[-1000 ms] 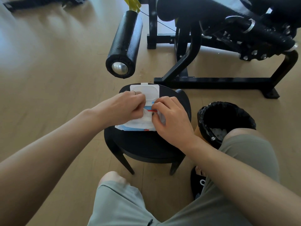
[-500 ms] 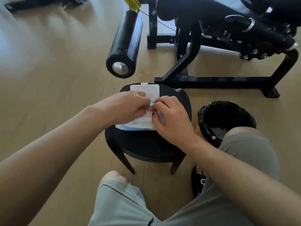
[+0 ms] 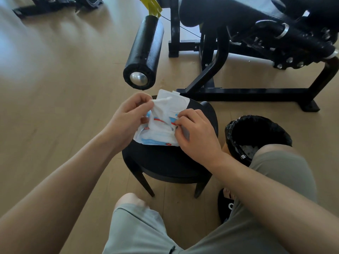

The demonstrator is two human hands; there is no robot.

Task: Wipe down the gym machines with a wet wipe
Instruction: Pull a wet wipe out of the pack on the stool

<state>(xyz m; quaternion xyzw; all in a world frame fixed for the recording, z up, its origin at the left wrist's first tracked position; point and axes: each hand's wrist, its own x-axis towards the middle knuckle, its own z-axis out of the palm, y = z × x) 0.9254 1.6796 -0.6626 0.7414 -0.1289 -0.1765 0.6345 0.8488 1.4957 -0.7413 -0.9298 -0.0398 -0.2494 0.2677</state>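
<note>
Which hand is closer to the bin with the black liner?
Right. The right hand holds down the wipe pack on the stool, beside the bin; the left hand pinches a wipe farther away.

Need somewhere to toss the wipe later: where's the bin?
The black-lined bin stands on the floor at right, beside the black stool, by the person's right knee.

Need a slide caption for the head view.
Left hand pulls a wipe from the pack, steadied by right hand.

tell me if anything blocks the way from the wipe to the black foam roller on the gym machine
Nothing visible does. The left hand pinches the wipe above the pack, and the roller hangs just beyond it over open floor.
</note>
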